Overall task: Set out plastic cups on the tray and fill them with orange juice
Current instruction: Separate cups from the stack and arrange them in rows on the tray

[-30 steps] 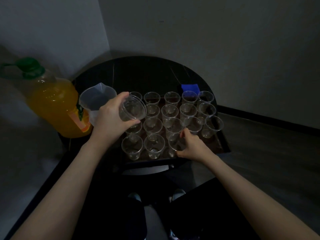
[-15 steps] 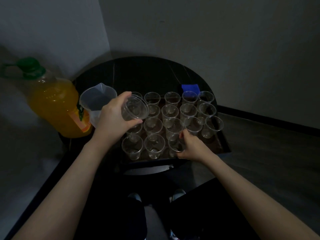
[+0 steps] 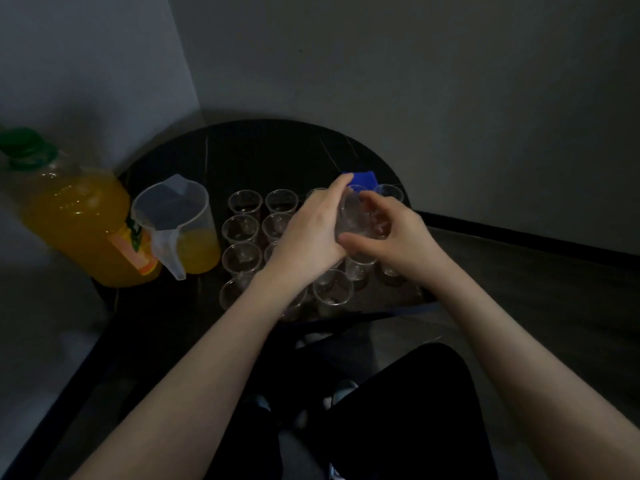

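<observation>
Your left hand [image 3: 308, 233] and right hand [image 3: 398, 237] are bare, and so are both forearms, with no sleeves, watch or rings showing. Below them you wear black trousers [image 3: 398, 410]. Light-toed shoes [image 3: 343, 389] peek out between your knees.

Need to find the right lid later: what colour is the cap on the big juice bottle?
Green; the cap shows at far left in the head view.
</observation>
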